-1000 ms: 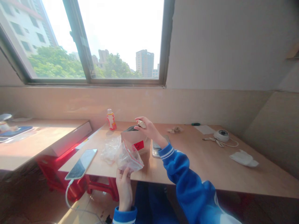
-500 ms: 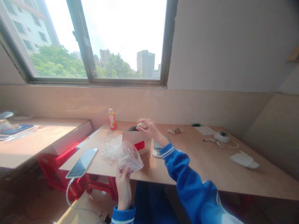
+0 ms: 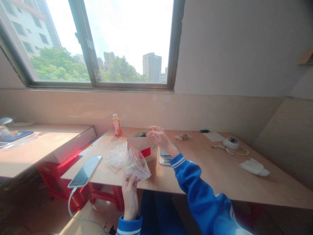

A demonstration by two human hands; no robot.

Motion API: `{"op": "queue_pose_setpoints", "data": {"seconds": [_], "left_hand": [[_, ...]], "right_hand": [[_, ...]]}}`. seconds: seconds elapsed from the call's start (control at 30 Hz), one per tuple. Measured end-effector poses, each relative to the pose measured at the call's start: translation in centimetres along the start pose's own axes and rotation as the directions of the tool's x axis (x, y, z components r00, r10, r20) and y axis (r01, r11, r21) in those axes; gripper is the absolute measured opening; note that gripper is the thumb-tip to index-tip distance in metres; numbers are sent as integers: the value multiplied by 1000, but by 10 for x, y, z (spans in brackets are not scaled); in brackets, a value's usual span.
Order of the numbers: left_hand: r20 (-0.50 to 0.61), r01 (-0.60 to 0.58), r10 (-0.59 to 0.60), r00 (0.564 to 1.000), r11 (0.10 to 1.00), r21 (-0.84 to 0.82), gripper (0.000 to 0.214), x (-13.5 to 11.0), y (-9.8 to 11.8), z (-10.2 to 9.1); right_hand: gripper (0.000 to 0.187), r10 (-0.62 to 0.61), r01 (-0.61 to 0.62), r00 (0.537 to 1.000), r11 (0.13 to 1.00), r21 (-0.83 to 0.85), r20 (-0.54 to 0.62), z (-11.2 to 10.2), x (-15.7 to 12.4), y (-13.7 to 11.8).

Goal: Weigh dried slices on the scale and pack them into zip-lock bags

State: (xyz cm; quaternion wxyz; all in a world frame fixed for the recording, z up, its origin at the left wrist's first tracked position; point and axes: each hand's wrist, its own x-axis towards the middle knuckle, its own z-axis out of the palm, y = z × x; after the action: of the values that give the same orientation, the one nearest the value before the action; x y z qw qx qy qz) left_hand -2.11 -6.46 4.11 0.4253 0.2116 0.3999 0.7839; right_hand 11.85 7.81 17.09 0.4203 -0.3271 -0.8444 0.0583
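Observation:
My left hand (image 3: 130, 195) is at the near edge of the wooden table (image 3: 210, 169), pinching a clear zip bag with a red seal (image 3: 135, 164) that rests on the tabletop. My right hand (image 3: 160, 137) hovers over the open top of a brown cardboard box (image 3: 141, 146) with a red label, fingers spread and empty. Dark contents show inside the box. A small digital scale (image 3: 164, 156) lies just right of the box, under my right wrist.
More crumpled clear bags (image 3: 115, 156) lie left of the box. A phone (image 3: 85, 170) on a cable overhangs the table's left corner. A small drink bottle (image 3: 116, 125) stands at the back. A white round device (image 3: 232, 142), tissue (image 3: 254, 166) and paper lie to the right.
My right hand held a small pale object above the box; now the hand is open and empty over the box. The left hand kept hold of the bag.

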Motion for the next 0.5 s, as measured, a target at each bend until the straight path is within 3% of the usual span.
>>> {"op": "queue_pose_setpoints", "data": {"seconds": [0.17,0.27,0.33,0.43,0.5], "left_hand": [[16,8,-8,1000,1000,-5,23,2,-2,-2],[44,1,-1,999,1000,18,23,0,0,-2],[73,-8,4,997,999,42,24,-1,2,0],[120,-20,9,993,996,85,30,-5,5,5],[150,-19,3,989,994,108,37,-8,5,8]], "right_hand": [[41,23,-26,998,998,-56,-54,0,-2,0],[38,46,-44,984,999,15,-170,-3,-11,-19],[36,82,-64,981,993,104,-176,-3,-24,-35],[30,174,-172,985,951,257,12,5,-51,-57],[50,223,-278,956,892,357,189,14,-68,-64]]}}
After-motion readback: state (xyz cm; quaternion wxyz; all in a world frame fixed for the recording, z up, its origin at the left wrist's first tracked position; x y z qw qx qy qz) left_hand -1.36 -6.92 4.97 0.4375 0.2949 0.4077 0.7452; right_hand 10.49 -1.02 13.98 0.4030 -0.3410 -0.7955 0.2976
